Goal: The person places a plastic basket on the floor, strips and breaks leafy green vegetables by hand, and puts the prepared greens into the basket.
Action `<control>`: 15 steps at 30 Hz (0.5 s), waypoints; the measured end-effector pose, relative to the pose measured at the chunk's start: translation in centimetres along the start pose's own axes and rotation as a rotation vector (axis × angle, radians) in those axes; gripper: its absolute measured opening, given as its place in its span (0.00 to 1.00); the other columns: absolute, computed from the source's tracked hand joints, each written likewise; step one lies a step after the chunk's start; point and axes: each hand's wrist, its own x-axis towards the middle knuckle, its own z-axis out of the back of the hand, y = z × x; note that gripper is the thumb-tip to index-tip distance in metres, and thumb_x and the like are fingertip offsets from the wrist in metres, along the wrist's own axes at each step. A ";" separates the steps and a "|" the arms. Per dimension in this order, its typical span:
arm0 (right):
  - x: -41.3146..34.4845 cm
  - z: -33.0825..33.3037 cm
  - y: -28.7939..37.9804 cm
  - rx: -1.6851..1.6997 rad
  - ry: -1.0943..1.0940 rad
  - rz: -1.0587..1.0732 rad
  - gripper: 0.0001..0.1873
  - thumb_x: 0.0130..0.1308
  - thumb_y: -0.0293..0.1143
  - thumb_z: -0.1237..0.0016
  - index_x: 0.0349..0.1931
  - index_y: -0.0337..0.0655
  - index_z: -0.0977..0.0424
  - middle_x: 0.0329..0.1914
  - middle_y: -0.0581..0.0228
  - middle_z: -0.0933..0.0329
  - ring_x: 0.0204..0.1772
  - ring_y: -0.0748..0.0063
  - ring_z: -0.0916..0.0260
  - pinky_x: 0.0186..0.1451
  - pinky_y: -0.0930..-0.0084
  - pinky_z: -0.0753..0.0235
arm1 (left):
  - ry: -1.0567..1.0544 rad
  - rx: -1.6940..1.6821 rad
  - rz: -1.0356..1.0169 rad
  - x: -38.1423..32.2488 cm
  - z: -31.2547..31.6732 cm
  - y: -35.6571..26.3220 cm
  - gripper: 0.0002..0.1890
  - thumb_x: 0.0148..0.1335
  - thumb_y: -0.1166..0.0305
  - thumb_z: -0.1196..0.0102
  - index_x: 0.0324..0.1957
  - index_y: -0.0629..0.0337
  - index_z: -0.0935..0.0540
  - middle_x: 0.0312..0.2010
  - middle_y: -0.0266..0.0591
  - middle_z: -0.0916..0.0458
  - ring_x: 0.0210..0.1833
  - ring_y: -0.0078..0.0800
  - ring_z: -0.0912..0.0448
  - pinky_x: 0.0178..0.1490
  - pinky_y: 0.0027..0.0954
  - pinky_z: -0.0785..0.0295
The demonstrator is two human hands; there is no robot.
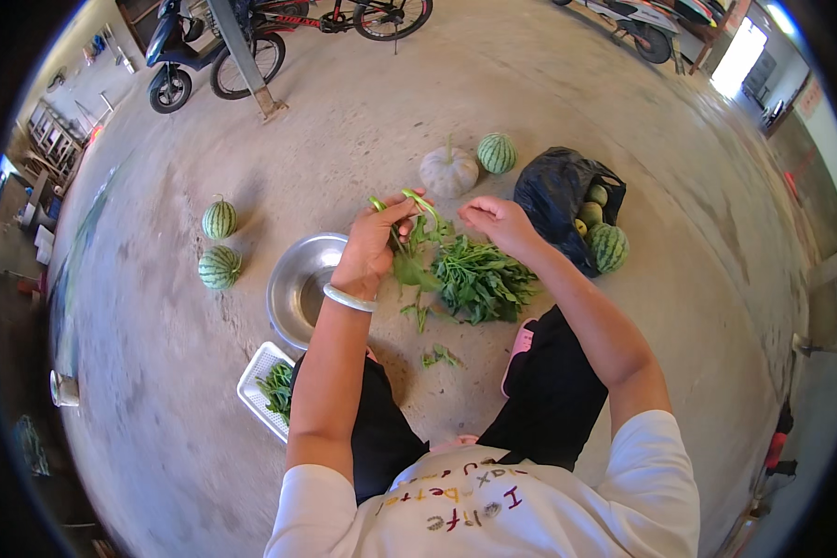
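My left hand (pixel 380 234), with a pale bangle at its wrist, holds leafy green stems (pixel 418 268) above the floor. Their leaves hang down between my hands. To the right and apart from the stems is my right hand (pixel 499 220), its fingers curled together; nothing shows in them. Below it lies a large pile of leafy greens (pixel 485 282) on the concrete floor. A few loose leaf scraps (pixel 441 357) lie nearer to me. A steel basin (pixel 286 296) stands beside my left forearm, which covers part of it.
A white plastic basket (pixel 251 376) with greens sits by my left leg. Two small watermelons (pixel 220 243) lie farther left. Ahead are a pale pumpkin (pixel 449 171), another watermelon (pixel 496 153) and a black plastic bag (pixel 551 188) with melons. A metal post (pixel 240 52) stands near parked bikes.
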 end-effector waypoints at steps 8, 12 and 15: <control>-1.1 -1.3 2.9 0.397 0.140 -0.110 0.17 0.72 0.41 0.61 0.48 0.37 0.27 0.43 0.69 0.25 0.47 0.80 0.29 0.50 0.80 0.28 | 0.034 -0.197 0.038 -0.6 -0.8 -0.2 0.14 0.62 0.71 0.47 0.49 0.65 0.25 0.38 0.38 0.18 0.28 0.17 0.28 0.36 0.19 0.29; -1.0 -1.4 3.6 0.620 0.138 -0.159 0.18 0.71 0.42 0.60 0.46 0.36 0.26 0.42 0.70 0.24 0.43 0.82 0.28 0.45 0.83 0.29 | 0.102 -0.017 0.015 -0.6 -0.7 -0.2 0.13 0.60 0.72 0.45 0.47 0.64 0.22 0.34 0.33 0.19 0.24 0.16 0.32 0.30 0.18 0.36; -0.9 -1.6 3.1 0.535 0.121 -0.041 0.17 0.71 0.41 0.59 0.48 0.37 0.27 0.41 0.71 0.25 0.43 0.83 0.28 0.46 0.84 0.31 | 0.018 0.021 0.034 -0.5 -1.3 0.5 0.12 0.58 0.70 0.42 0.43 0.63 0.19 0.29 0.28 0.21 0.23 0.15 0.37 0.26 0.18 0.43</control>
